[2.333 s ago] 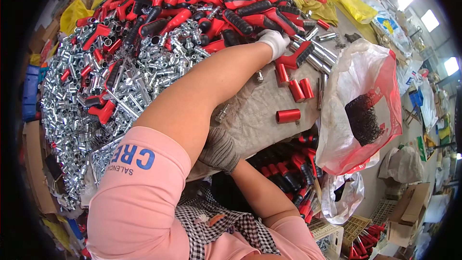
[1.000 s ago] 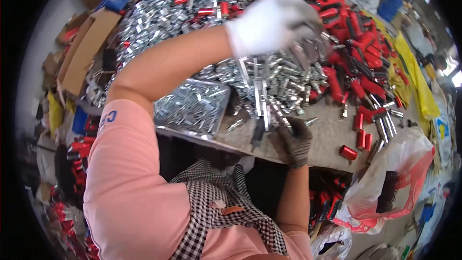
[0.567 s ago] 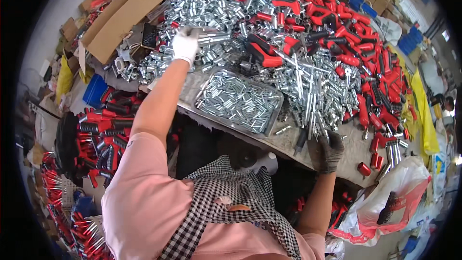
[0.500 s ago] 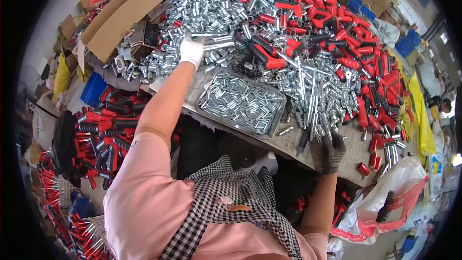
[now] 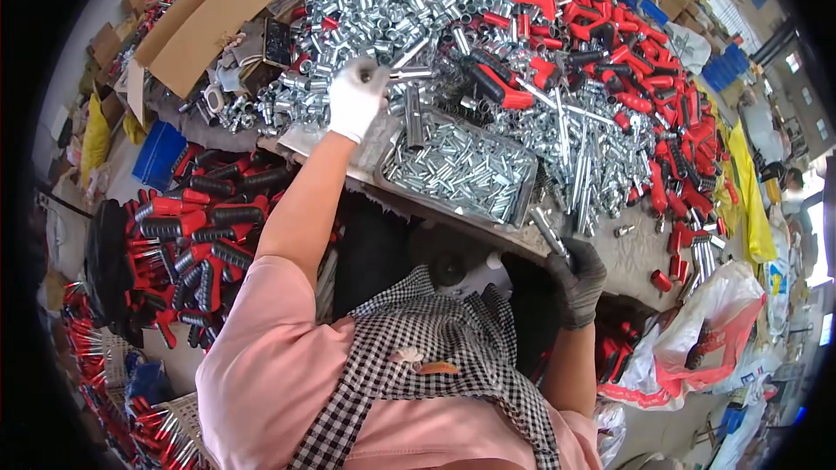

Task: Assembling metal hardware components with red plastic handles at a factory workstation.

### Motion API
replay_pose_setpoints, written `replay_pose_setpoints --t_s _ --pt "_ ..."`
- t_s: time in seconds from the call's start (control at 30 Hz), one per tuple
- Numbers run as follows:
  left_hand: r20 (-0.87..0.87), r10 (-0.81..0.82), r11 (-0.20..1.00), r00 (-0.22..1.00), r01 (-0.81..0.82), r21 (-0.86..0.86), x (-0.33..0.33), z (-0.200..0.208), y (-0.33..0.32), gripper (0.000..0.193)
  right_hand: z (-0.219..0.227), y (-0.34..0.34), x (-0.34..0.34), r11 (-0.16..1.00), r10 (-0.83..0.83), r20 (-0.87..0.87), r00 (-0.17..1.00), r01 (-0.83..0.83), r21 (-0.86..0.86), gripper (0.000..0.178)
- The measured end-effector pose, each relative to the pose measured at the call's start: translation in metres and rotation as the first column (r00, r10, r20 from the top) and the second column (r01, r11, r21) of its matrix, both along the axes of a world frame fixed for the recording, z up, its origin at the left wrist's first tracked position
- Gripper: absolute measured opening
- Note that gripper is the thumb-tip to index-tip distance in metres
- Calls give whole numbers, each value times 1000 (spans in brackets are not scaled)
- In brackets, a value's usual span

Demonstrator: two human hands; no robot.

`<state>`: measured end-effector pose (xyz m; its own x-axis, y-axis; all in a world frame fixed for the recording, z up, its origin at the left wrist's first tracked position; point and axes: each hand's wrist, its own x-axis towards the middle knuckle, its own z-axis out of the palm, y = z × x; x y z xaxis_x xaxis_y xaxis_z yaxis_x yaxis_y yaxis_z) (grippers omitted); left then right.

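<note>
My left hand [image 5: 357,103], in a white glove, is over the near edge of the metal heap, fingers closed around a shiny metal tube [image 5: 409,74]. Another slim tube [image 5: 411,52] sticks out beside it. Below, a thicker metal tube [image 5: 414,117] stands steeply at the back left corner of the tray [image 5: 533,176] of short steel pins; I cannot tell whether it rests or hangs. At the bench's front edge, right of the tray, my right hand [image 5: 579,285], in a dark grey glove, is closed on a short metal rod [image 5: 549,231] that points up and left.
Loose metal sockets [image 5: 374,4] cover the back of the bench. Red and black handles [image 5: 636,70] lie heaped at the right, more handles [image 5: 205,231] at lower left. A cardboard box [image 5: 222,13] is at the far left, a white and red plastic bag [image 5: 697,344] at the right.
The left hand has turned, and the tubes it held side by side are now spread, one steeply upright by the tray. The right hand has drawn back from the long rods with a metal rod.
</note>
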<state>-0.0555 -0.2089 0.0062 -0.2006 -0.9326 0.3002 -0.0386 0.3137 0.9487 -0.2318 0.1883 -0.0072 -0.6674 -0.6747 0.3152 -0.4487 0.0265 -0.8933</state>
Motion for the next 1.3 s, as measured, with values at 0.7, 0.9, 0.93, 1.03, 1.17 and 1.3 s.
replay_pose_setpoints --t_s 0.7,0.9,0.93,1.03,1.17,1.3 --pt "275 -908 406 316 825 394 22 30 181 28 -19 1 58 949 313 -36 949 -312 29 76" --pt "222 -901 433 372 763 480 11 22 206 58 -13 -9 52 921 320 31 947 -318 226 78" --pt "227 -898 440 376 760 479 7 20 206 58 -12 -9 50 886 335 119 934 -356 296 65" --pt "394 -831 489 392 853 182 -1 11 205 49 -6 -13 58 885 304 126 944 -329 330 45" --pt "375 -846 471 379 860 196 -14 3 208 44 -22 -7 44 911 291 107 951 -309 271 36" --pt "598 -782 387 175 889 245 -46 26 189 36 -9 -2 44 929 196 279 940 -269 254 37"
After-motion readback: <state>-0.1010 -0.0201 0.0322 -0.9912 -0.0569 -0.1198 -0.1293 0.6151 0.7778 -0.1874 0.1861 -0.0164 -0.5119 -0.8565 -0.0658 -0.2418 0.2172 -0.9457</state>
